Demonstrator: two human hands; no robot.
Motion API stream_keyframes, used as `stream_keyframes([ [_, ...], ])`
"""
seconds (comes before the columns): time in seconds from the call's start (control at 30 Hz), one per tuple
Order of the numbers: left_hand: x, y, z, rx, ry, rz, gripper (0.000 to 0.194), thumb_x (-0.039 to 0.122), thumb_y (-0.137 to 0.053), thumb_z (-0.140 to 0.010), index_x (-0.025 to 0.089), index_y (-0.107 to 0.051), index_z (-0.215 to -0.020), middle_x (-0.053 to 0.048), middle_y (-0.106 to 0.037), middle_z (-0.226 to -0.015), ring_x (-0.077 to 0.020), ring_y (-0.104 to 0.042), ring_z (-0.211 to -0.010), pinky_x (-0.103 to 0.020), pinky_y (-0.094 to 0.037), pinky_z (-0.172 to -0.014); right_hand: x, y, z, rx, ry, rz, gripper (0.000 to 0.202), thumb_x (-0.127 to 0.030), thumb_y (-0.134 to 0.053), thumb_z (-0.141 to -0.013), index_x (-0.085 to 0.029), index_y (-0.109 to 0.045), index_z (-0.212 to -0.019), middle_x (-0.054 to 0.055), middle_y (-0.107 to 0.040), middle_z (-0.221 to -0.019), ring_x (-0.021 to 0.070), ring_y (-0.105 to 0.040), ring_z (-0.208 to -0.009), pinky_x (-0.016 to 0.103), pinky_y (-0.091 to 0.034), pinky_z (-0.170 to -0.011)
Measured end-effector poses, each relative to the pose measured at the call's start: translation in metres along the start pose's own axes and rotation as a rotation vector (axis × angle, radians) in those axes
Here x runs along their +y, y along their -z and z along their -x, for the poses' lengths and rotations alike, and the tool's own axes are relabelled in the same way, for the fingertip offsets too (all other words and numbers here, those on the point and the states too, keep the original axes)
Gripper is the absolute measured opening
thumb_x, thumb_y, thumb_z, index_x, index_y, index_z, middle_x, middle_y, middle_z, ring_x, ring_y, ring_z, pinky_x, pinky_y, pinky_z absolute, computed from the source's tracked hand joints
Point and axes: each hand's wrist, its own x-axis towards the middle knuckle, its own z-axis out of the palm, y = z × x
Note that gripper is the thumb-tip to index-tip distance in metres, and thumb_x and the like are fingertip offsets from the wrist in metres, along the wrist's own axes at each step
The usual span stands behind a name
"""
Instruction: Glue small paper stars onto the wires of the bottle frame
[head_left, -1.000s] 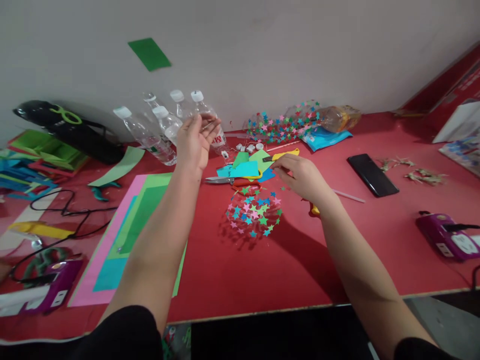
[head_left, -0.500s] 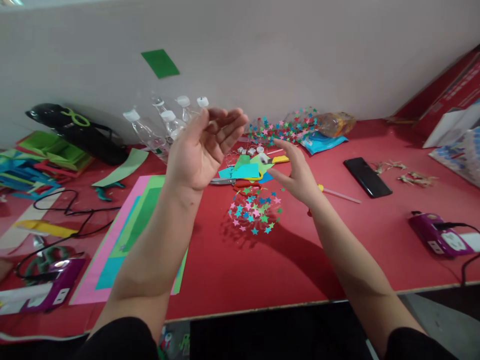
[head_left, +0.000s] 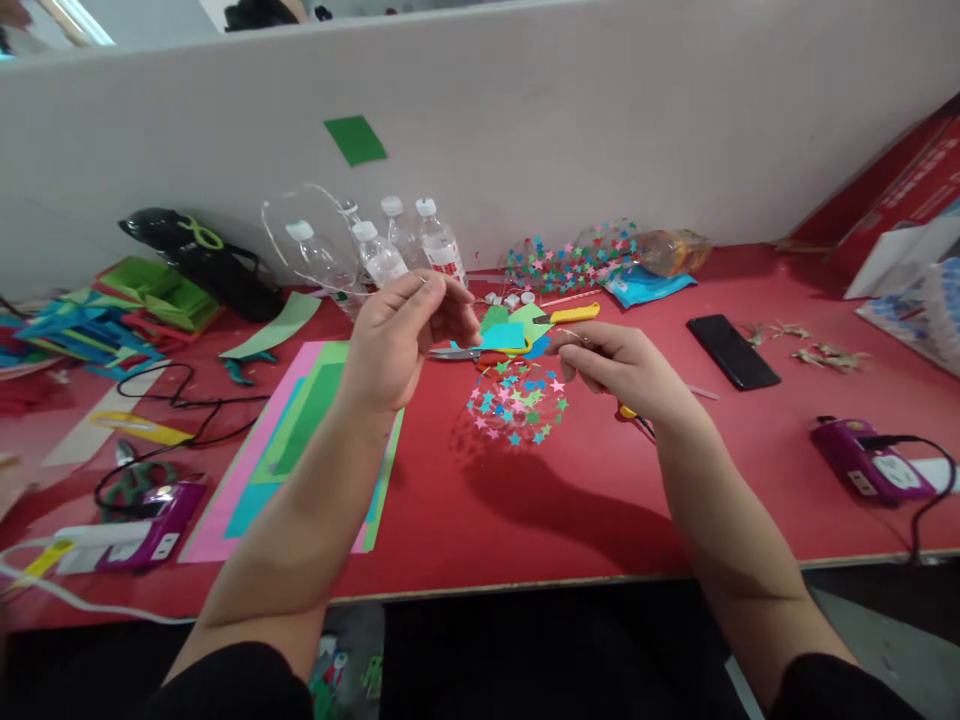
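Observation:
My left hand point(head_left: 405, 330) is raised over the table, thumb and fingertips pinched on a thin pale string point(head_left: 266, 225) that loops up and out to the left. My right hand point(head_left: 611, 365) is lower and to the right, its fingers pinched on a thin strand, too fine to make out fully. Below and between the hands, a round cluster of colourful paper stars point(head_left: 516, 403) stands on the red table point(head_left: 517, 540). Just behind it lie scissors point(head_left: 457, 354) and a yellow-handled cutter point(head_left: 576, 313) on coloured paper scraps.
Clear bottles point(head_left: 442, 245) stand behind my left hand. Stacked coloured sheets point(head_left: 255, 470) lie at the left, near a purple power strip point(head_left: 169, 530). A black phone point(head_left: 733, 352) and another purple power strip point(head_left: 862, 460) are at the right.
Both hands have gone from loosely open to pinching. A pale string now shows in a loop at the left. The view has shifted, and my left hand sits lower in it.

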Motion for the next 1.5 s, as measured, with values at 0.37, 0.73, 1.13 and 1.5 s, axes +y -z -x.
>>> stream_keyframes([
  [0.37, 0.007, 0.007, 0.021, 0.057, 0.063, 0.023, 0.018, 0.031, -0.051, -0.093, 0.018, -0.061, -0.085, -0.001, -0.069, -0.074, -0.0138, -0.07, -0.063, -0.026, -0.056, -0.059, 0.012, -0.015, 0.033, -0.099, -0.01, 0.003, 0.028, -0.034, -0.047, -0.095, -0.02, -0.07, -0.104, 0.0, -0.063, -0.076, 0.0085, -0.052, -0.062, 0.021, -0.041, -0.054],
  [0.73, -0.006, 0.011, 0.06, -0.318, 0.322, -0.047, 0.021, 0.034, -0.052, -0.092, 0.018, -0.063, -0.086, 0.0, -0.064, -0.055, -0.0117, -0.06, -0.045, -0.021, -0.048, -0.046, 0.026, -0.065, 0.061, -0.531, 0.066, 0.293, 0.02, -0.024, -0.047, -0.095, -0.021, -0.065, -0.087, 0.002, -0.067, -0.079, 0.0135, -0.059, -0.067, 0.028, -0.045, -0.063],
  [1.13, -0.015, 0.034, 0.071, -0.42, 0.338, -0.242, 0.022, 0.035, -0.053, -0.093, 0.016, -0.061, -0.088, 0.0, -0.067, -0.065, -0.0094, -0.064, -0.051, -0.018, -0.05, -0.05, 0.031, -0.06, 0.045, -0.13, 0.05, 0.588, 0.017, -0.024, -0.052, -0.093, -0.018, -0.068, -0.096, 0.005, -0.071, -0.085, 0.0147, -0.062, -0.072, 0.026, -0.042, -0.067],
  [1.5, -0.002, 0.02, 0.041, -0.547, 0.412, -0.394, 0.024, 0.038, -0.052, -0.093, 0.016, -0.061, -0.088, -0.001, -0.068, -0.066, -0.0091, -0.062, -0.048, -0.018, -0.049, -0.047, 0.021, -0.045, -0.007, 0.056, 0.136, 0.426, 0.014, -0.024, -0.056, -0.091, -0.018, -0.068, -0.093, 0.004, -0.069, -0.087, 0.0131, -0.06, -0.076, 0.026, -0.045, -0.07],
])
